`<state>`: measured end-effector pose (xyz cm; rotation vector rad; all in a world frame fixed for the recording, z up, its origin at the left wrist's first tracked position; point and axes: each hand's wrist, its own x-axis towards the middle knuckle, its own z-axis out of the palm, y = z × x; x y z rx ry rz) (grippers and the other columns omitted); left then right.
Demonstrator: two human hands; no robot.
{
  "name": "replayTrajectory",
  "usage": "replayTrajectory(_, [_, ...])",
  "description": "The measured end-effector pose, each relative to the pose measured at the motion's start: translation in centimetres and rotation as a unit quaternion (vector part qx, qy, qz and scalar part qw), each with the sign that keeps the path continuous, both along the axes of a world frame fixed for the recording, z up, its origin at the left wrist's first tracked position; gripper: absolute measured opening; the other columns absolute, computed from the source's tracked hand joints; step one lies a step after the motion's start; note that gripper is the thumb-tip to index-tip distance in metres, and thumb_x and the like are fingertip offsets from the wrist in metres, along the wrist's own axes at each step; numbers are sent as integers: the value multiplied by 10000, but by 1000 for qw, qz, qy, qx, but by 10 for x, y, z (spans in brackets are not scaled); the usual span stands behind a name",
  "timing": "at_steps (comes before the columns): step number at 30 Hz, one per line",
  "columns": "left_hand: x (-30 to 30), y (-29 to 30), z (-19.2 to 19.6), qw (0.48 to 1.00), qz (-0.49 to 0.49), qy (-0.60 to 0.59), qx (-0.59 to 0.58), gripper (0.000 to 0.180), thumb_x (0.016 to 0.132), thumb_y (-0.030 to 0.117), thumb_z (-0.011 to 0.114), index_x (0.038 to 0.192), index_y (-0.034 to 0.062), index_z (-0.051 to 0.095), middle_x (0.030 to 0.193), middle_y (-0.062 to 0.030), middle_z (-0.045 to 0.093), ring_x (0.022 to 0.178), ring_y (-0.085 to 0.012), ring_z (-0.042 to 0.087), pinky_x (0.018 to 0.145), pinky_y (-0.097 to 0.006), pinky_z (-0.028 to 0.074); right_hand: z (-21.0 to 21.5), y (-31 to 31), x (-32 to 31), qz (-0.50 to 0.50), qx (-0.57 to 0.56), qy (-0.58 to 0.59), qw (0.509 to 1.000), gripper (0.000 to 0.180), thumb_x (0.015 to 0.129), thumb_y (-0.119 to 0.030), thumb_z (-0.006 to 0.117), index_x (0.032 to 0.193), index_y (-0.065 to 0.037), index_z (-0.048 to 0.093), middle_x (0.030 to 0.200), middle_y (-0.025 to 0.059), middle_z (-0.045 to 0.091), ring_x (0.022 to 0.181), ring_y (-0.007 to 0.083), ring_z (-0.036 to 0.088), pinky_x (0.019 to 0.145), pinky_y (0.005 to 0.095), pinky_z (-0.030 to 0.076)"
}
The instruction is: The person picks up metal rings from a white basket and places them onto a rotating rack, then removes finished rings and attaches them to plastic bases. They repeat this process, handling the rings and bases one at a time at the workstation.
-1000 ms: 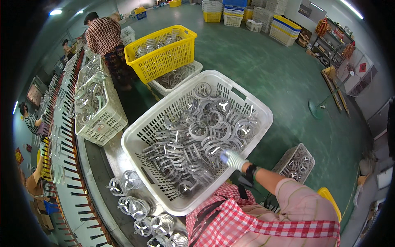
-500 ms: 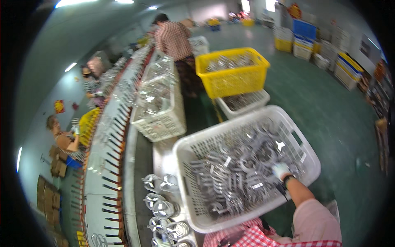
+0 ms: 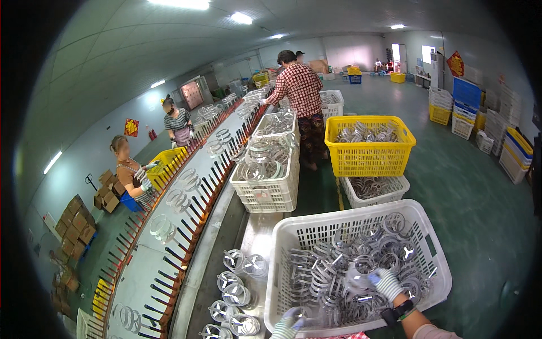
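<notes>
A large white basket (image 3: 437, 265) in front of me is heaped with clear plastic ring-shaped parts (image 3: 322, 271). My right hand (image 3: 387, 284), in a striped work glove with a dark band at the wrist, reaches into the heap. Its fingers are closed on a clear plastic ring part (image 3: 357, 278), which looks blurred. Low in the picture, my left hand (image 3: 287, 324), gloved alike, is at the basket's near left corner. Clear parts lie beside its fingers, which are smeared, so its grip is unclear. Short stacks of rings (image 3: 236, 294) stand on the metal ledge left of the basket.
A conveyor (image 3: 164, 248) with upright dark pegs curves along the left, carrying ring stacks. Filled white crates (image 3: 265, 195) stand beside it. Ahead are a yellow basket (image 3: 370, 161) and a white one beneath it. One person (image 3: 299, 85) works ahead; others work across the conveyor.
My view has swung left, so the basket and conveyor sit farther right and lower. My left hand has come into view at the lower edge. My right hand is still among the parts.
</notes>
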<state>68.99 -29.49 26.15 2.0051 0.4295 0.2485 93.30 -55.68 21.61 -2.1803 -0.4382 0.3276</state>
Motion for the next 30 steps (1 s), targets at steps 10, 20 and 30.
replayTrajectory(10, [-32,20,-9,989,-63,-11,137,305,884,160,470,1144,6,513,1046,-128,571,893,-201,536,768,-281,436,51,123,-88,103,315,332,883,223,838,-203,594,959,-16,584,716,2,574,597,89,518,572,230,462])
replayTrajectory(20, [-93,41,39,995,10,27,93,292,812,88,529,1100,48,561,1091,-98,559,1021,-214,508,896,-313,401,101,158,-104,461,59,-170,869,535,798,-439,550,1123,-15,518,1097,173,528,993,343,512,859,403,418])
replayTrajectory(30, [-103,71,47,906,89,45,-411,259,877,178,525,1090,32,538,761,39,524,621,-51,448,524,-191,368,124,195,-125,445,185,-161,861,593,759,-309,638,1214,-5,412,1185,197,449,1074,326,474,913,386,393])
